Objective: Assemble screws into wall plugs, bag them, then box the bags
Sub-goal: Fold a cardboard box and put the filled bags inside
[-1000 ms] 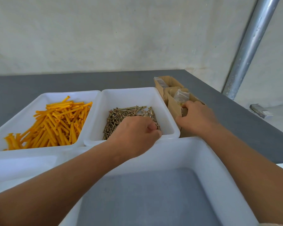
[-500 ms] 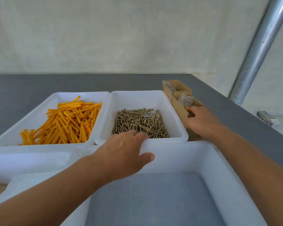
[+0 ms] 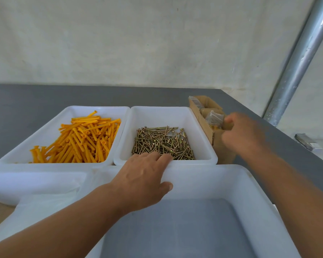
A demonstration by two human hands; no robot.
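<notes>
Orange wall plugs (image 3: 82,138) fill the left white tray (image 3: 63,114). Beside it, brass screws (image 3: 162,140) lie heaped in a second white tray (image 3: 199,131). My left hand (image 3: 144,179) grips the far rim of a large white tray (image 3: 222,174) in front, fingers over the rim by the screws, thumb against its inner wall. A cardboard box (image 3: 203,120) stands to the right of the screw tray, with clear bags (image 3: 213,118) inside. My right hand (image 3: 244,135), blurred, is at the box's near end, fingers curled over its top edge by a bag.
Another white tray (image 3: 26,183) lies at the lower left, lined with something white. The trays sit on a grey table (image 3: 45,97) against a pale wall. A metal pole (image 3: 296,62) rises at the right, and a small metal piece (image 3: 308,142) lies beyond the table edge.
My left hand came out of the screw tray and took hold of the large tray's rim. My right hand shifted at the box, its fingers now up by the bag.
</notes>
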